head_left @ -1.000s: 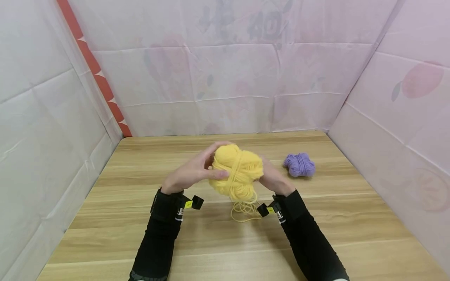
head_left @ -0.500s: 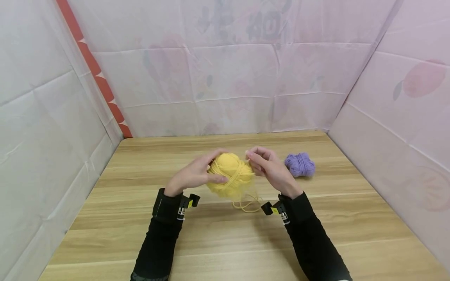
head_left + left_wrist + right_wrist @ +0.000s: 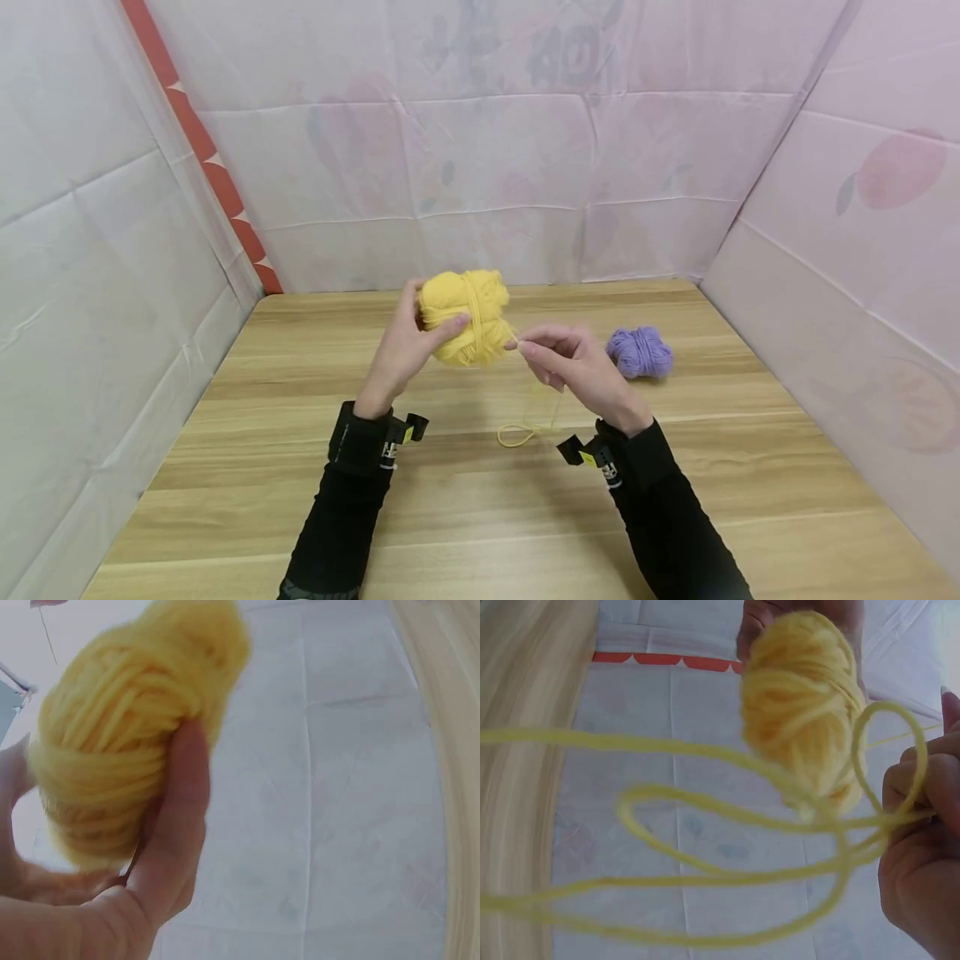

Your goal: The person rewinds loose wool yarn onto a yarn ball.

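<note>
A ball of yellow yarn is held up off the table by my left hand, thumb on its near side and fingers behind. In the left wrist view the yarn ball fills the grasp. To its right my right hand pinches a yellow strand that runs to the ball. Loose loops of yarn hang from the curled right fingers in the right wrist view. Part of that slack shows below the hands in the head view.
A smaller purple yarn ball lies on the wooden table, just beyond the right hand. White printed sheeting walls the back and both sides of the table.
My left hand has raised the yellow ball up and to the left, tilting it. The right hand came off the ball's side and now draws a strand away from it.
</note>
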Demonstrator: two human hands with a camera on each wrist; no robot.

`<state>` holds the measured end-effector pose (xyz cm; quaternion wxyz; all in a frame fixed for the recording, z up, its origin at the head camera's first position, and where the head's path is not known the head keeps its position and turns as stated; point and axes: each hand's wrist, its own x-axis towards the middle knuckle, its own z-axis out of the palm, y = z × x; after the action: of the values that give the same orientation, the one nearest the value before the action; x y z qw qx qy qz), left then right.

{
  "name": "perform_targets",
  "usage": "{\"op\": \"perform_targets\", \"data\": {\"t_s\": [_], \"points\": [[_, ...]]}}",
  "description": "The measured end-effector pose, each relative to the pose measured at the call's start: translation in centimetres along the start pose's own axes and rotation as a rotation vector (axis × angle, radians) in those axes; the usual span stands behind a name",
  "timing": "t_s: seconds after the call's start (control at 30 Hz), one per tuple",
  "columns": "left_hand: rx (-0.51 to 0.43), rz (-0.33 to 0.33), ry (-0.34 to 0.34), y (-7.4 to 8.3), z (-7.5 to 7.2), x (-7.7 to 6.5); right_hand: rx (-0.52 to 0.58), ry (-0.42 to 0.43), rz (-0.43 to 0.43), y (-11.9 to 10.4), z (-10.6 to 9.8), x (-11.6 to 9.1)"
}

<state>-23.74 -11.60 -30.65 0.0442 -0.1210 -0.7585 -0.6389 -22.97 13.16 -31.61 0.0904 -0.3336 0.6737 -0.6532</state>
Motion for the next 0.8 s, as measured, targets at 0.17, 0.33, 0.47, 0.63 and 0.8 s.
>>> {"op": "perform_targets", "data": {"t_s": [0.17, 0.33, 0.47, 0.63, 0.8], "points": [[-0.181, 0.059, 0.065, 0.2, -0.4, -0.1, -0.092, -0.080, 0.045, 0.3, 0.3, 0.2], [-0.291, 0.064, 0.116, 0.4, -0.7, -0.2, -0.169, -0.181, 0.124, 1.1, 0.3, 0.8], [-0.343, 0.084, 0.115, 0.6, -0.8, -0.3, -0.200, -0.243, 0.163, 2.2, 0.0, 1.4], [-0.423, 0.115, 0.043, 0.9, -0.9, -0.5, -0.143, -0.268, 0.203, 4.1, -0.6, 1.9], [-0.441, 0.085, -0.151, 1.2, -1.0, -0.7, -0.033, -0.234, 0.256, 5.5, -1.3, 2.1]]}}
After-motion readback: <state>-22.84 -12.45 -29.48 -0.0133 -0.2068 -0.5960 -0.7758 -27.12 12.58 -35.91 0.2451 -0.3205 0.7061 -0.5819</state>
